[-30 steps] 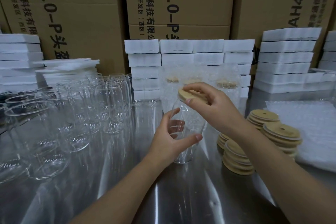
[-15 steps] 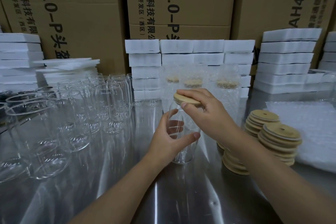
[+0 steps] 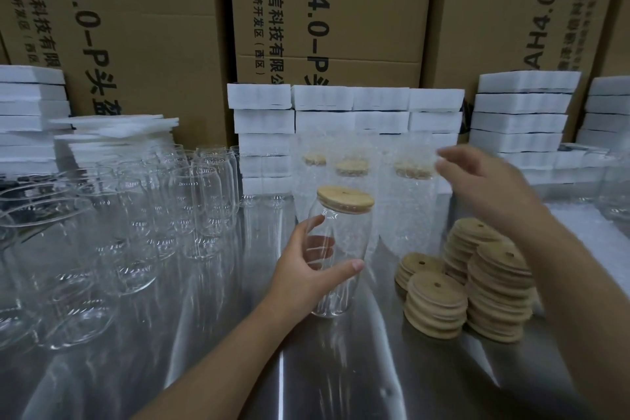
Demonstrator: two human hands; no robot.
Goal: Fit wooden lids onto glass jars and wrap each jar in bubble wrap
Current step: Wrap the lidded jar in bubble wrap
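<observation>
Since the lid (image 3: pixel 345 198) sits on the jar (image 3: pixel 346 235), your right hand (image 3: pixel 487 187) hangs open; your left hand (image 3: pixel 303 273) grips the jar steady.

Mid-bench, a jar (image 3: pixel 335 259) is clear, glossy glass. Its lid (image 3: pixel 345 198) is pale wood, smooth and matt, with faint grain. The bench (image 3: pixel 306 368) is polished metal, shiny and streaked with reflections. Toward its left edge, empty jars (image 3: pixel 208 201) of the same clear glass glint. Near the right edge, stacked lids (image 3: pixel 436 286) are matt light wood. Along the back edge are wrapped jars (image 3: pixel 409 215) in cloudy, dimpled plastic bubble wrap, white matt foam blocks (image 3: pixel 378 99), and brown matt cardboard boxes (image 3: pixel 153 27) printed in black.
</observation>
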